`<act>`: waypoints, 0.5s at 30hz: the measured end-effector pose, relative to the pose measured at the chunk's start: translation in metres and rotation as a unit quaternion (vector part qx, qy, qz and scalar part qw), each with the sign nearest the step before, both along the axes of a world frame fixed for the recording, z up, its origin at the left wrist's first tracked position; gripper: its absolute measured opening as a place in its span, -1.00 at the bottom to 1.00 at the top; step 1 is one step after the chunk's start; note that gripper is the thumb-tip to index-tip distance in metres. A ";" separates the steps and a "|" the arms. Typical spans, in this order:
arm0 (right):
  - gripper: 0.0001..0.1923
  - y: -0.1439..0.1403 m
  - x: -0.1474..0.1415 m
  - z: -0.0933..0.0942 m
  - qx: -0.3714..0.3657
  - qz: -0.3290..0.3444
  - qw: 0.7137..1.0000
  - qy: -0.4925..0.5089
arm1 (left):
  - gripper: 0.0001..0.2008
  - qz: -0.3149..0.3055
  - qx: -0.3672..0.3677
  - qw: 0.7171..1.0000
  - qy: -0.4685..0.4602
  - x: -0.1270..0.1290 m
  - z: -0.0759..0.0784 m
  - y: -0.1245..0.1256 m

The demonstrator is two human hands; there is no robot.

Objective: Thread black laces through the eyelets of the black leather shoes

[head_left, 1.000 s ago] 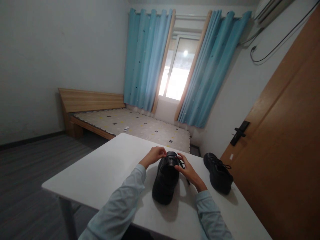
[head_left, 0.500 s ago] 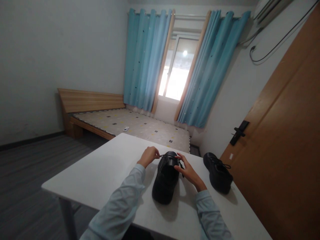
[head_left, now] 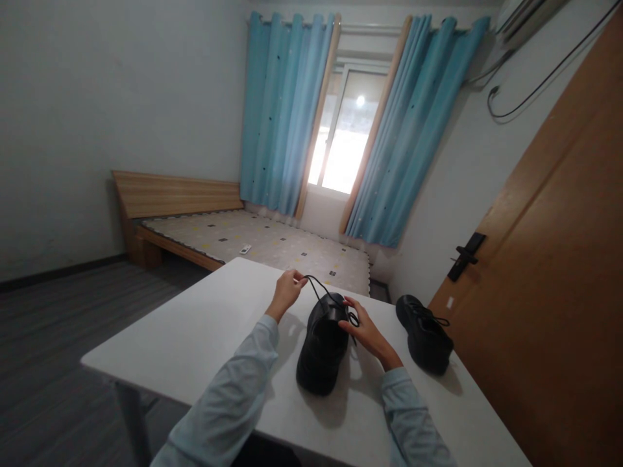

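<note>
A black lace-up shoe [head_left: 321, 353] stands on the white table [head_left: 214, 337], its heel towards me. My left hand [head_left: 287, 292] is raised beyond and left of the shoe, pinching one end of the black shoelace [head_left: 316, 280], which arcs down to the shoe's front. On the right side of the shoe, my right hand [head_left: 365, 331] grips its upper near the laces, thumb and fingers against it. A loop of lace shows by those fingers; whether they also hold it, I cannot tell. The second black shoe [head_left: 426, 337] stands farther right, laces on top.
Beyond the table is a bed [head_left: 272, 243] with a patterned mattress and a small white object [head_left: 245, 249] on it. A wooden door [head_left: 545, 259] with a black handle [head_left: 466, 257] stands close to the table's right side. Blue curtains [head_left: 287, 117] flank the window.
My left hand has risen and moved slightly away, drawing the lace up into a higher arc. The right hand and both shoes have stayed in place.
</note>
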State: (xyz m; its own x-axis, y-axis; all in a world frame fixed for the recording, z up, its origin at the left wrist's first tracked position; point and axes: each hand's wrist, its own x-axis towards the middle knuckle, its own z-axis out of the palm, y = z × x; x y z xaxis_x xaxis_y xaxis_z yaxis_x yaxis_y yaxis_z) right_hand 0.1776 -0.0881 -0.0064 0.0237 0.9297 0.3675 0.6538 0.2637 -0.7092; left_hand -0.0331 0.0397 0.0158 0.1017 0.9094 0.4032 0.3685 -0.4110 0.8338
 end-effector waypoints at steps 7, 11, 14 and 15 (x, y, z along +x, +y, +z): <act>-0.23 0.002 0.003 -0.005 -0.026 -0.012 1.000 0.006 | -0.72 -0.258 -0.155 0.878 -0.374 0.007 0.011 -0.017; -0.23 0.001 0.002 -0.004 -0.023 -0.007 1.000 0.014 | -0.69 -0.288 -0.152 0.865 -0.382 0.006 0.016 -0.025; -0.23 0.001 0.001 -0.002 -0.022 -0.005 1.000 0.014 | -0.69 -0.240 -0.109 0.908 -0.326 0.005 0.016 -0.022; -0.24 0.001 0.001 -0.001 -0.023 -0.003 1.000 0.014 | -0.69 -0.220 -0.088 0.921 -0.310 0.005 0.016 -0.020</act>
